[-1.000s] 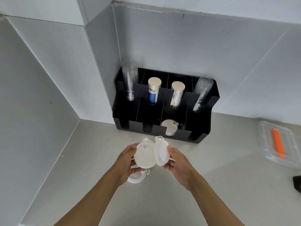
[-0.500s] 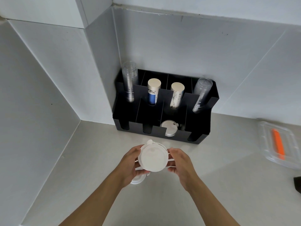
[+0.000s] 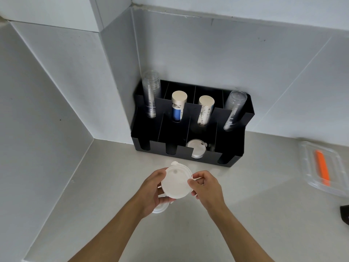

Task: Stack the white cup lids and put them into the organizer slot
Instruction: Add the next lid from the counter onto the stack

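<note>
A stack of white cup lids (image 3: pixel 176 181) is held upright above the counter, its flat face toward me. My left hand (image 3: pixel 152 190) grips its left edge and my right hand (image 3: pixel 204 186) pinches its right edge. Another white lid (image 3: pixel 160 208) lies on the counter beneath my left hand, mostly hidden. The black organizer (image 3: pixel 234 148) stands against the wall behind. White lids (image 3: pixel 195 149) sit in its third front slot from the left.
The organizer's back slots hold clear cup stacks (image 3: pixel 150 95) and paper cup stacks (image 3: pixel 178 106). A clear plastic container (image 3: pixel 309 167) with an orange item (image 3: pixel 323 170) lies at the right. A dark object (image 3: pixel 344 213) is at the right edge. Walls close in at left and back.
The two lids held apart in each hand were brought together into one stack. The stack has since tilted slightly and my right thumb has come over its edge.
</note>
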